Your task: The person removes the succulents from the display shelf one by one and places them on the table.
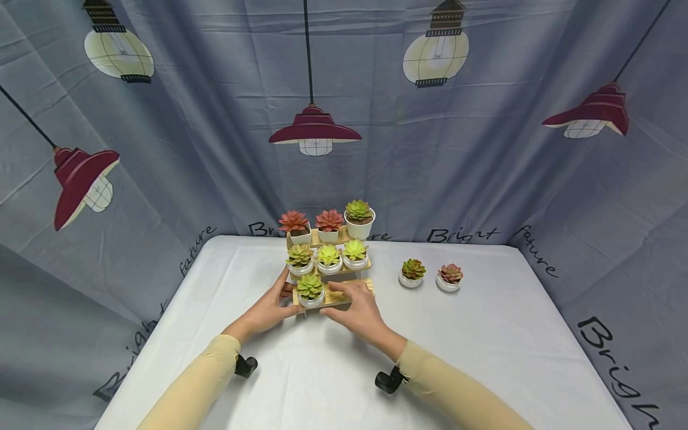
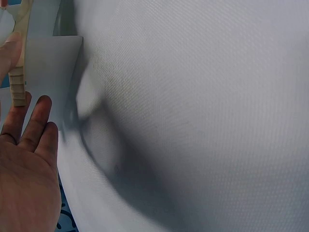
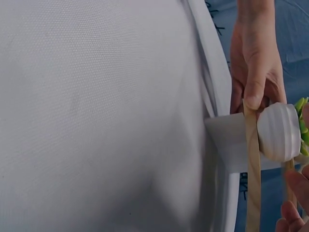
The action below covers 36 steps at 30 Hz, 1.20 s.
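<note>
A three-tier wooden plant stand (image 1: 335, 297) with white supports holds small potted succulents. My left hand (image 1: 271, 307) grips the left end of its lowest tier; in the left wrist view the thumb lies on the wooden board (image 2: 18, 84) and the fingers extend on the other side. A green succulent (image 1: 310, 286) in a white ribbed pot (image 3: 276, 133) sits at the left of that tier. Beside it, my right hand (image 1: 361, 307) is over the tier, thumb and fingers spread apart near the pot's right side, with nothing between them.
On the middle tier stand three green succulents (image 1: 328, 255). The top tier bears two red succulents (image 1: 329, 221) and a green one (image 1: 358, 210). To the right, a green-red succulent (image 1: 412, 270) and a pinkish one (image 1: 450, 275) rest on the white table (image 1: 484, 346). Printed curtains (image 1: 376, 161) surround it.
</note>
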Motion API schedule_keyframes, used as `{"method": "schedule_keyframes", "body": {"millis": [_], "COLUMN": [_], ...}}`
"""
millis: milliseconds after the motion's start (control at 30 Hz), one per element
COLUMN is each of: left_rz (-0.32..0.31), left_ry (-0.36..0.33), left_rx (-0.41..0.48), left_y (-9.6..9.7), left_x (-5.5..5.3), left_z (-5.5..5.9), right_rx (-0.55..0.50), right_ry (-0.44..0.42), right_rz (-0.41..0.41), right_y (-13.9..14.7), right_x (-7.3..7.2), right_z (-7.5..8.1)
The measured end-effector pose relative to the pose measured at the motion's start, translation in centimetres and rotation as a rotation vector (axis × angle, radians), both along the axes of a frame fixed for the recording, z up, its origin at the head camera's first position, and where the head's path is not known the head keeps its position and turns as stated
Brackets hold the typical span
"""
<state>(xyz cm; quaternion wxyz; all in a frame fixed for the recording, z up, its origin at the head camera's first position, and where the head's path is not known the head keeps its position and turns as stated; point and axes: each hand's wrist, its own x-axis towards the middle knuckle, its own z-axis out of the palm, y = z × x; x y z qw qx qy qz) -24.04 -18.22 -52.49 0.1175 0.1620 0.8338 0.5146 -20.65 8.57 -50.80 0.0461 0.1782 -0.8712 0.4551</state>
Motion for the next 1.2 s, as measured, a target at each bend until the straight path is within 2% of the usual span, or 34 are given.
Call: {"method": "schedule_keyframes", "body": {"millis": [333, 700, 933, 1200], "left_rz": [0.006, 0.005, -0.007, 0.005], "left_ry": [0.006, 0.019, 0.031, 0.007], "left_rx": [-0.004, 0.027, 0.016, 0.008], "left_y": [0.0, 0.0, 0.0, 0.1], "left_x": [0.1, 0.0, 0.0, 0.0], "left_z": [-0.1, -0.3, -0.1, 0.0], "right_rx": [0.124, 0.158, 0.182, 0.188], "right_ry": [0.062, 0.08, 0.095, 0.084], "right_rz": [-0.065, -0.074, -0.083, -0.09], "right_y": [-1.6, -2.5, -2.9, -3.2], "right_x": [-0.5, -1.0, -1.4, -1.5], "right_z": [-0.7, -1.0, -1.3, -1.4]}}
